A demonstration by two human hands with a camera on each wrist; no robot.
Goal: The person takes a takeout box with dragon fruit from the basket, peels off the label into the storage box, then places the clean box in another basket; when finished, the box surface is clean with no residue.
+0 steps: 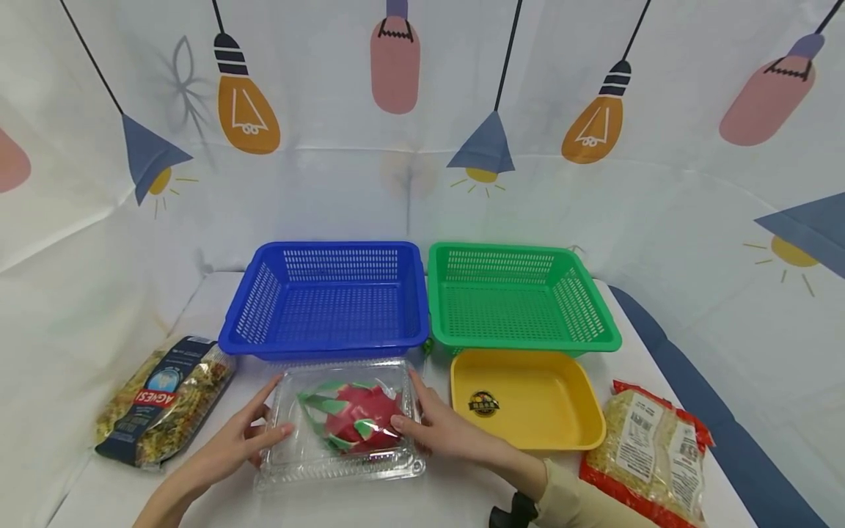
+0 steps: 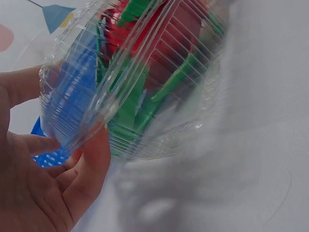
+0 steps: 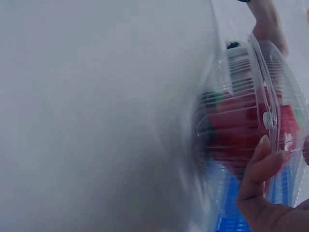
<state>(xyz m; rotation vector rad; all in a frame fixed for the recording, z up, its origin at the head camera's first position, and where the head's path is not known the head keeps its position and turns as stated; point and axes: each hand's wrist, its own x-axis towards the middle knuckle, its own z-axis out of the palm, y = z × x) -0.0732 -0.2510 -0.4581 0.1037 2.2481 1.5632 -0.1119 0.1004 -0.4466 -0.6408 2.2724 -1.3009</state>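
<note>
A clear plastic clamshell container (image 1: 285,402), its lid closed over a red-and-green dragon fruit (image 1: 365,419), is in front of me at the near middle of the table. My left hand (image 1: 232,442) grips its left side, thumb on top and fingers along the edge. On the opposite side my right hand (image 1: 452,433) holds the right edge, with the thumb over the lid. In the left wrist view, the fingers (image 2: 94,162) pinch the container's ribbed rim. The right wrist view shows fingertips (image 3: 263,164) at the rim, beside the fruit.
Behind the container stand a blue basket (image 1: 227,339) and a green basket (image 1: 528,343). A yellow tray (image 1: 535,411) with a black-gold sticker lies right of the container. A pasta bag (image 1: 165,400) lies at left; a red-edged clear bag (image 1: 643,455) lies at right.
</note>
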